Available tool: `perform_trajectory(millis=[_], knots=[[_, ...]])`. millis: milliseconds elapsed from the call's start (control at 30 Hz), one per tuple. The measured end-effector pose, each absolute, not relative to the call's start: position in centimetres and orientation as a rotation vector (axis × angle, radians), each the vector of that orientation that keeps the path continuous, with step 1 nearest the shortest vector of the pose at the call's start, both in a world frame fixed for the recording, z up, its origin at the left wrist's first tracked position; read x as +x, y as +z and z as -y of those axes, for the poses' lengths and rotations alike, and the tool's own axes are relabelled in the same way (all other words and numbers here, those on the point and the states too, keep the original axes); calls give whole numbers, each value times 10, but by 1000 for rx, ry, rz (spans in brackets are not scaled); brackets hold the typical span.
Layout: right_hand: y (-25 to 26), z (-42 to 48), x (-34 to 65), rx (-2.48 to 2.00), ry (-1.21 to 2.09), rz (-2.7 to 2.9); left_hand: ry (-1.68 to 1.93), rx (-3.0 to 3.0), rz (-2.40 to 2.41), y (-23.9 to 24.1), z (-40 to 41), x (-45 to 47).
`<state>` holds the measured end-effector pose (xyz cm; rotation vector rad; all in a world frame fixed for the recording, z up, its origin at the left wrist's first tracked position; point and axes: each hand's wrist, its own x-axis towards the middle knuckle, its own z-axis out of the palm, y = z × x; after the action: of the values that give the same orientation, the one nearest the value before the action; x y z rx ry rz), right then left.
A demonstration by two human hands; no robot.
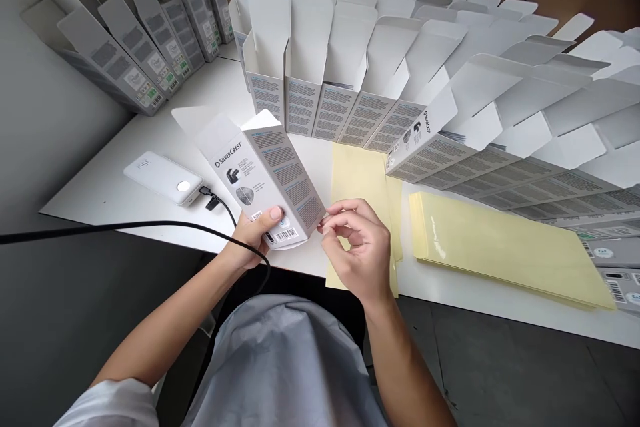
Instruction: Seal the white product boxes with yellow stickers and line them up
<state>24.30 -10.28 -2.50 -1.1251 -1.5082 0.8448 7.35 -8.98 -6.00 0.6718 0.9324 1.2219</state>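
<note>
My left hand (251,235) grips a SilverCrest cardboard box (260,180) near its lower end, the thumb across the printed front. The box is tilted, with its upper flaps standing up. At its lower right edge my right hand (359,243) is closed in a pinch, thumb against fingertips. Whatever sits between those fingertips is too small to make out. Beneath the right hand lie yellow sheets (363,173), and further right a thick stack of yellow sheets (500,247) rests on the white table (165,230).
Rows of upright boxes with raised flaps (300,103) fill the back and right of the table. More boxes (115,67) stand at the far left. A white power bank (163,177) lies at left, and its black cable (165,222) runs over my left forearm.
</note>
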Motion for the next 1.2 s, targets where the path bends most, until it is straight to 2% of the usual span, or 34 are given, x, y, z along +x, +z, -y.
perform_trajectory(millis=[367, 833, 1000, 1200], knots=[[-24, 101, 245, -1079, 766, 1670, 1215, 607, -919, -61, 90, 74], [-25, 97, 238, -1131, 427, 1795, 1258, 616, -905, -61, 89, 82], [-27, 93, 239, -1107, 511, 1744, 1259, 601, -919, -61, 90, 83], [-34, 94, 238, -1096, 786, 1510, 1308, 607, -913, -65, 88, 86]])
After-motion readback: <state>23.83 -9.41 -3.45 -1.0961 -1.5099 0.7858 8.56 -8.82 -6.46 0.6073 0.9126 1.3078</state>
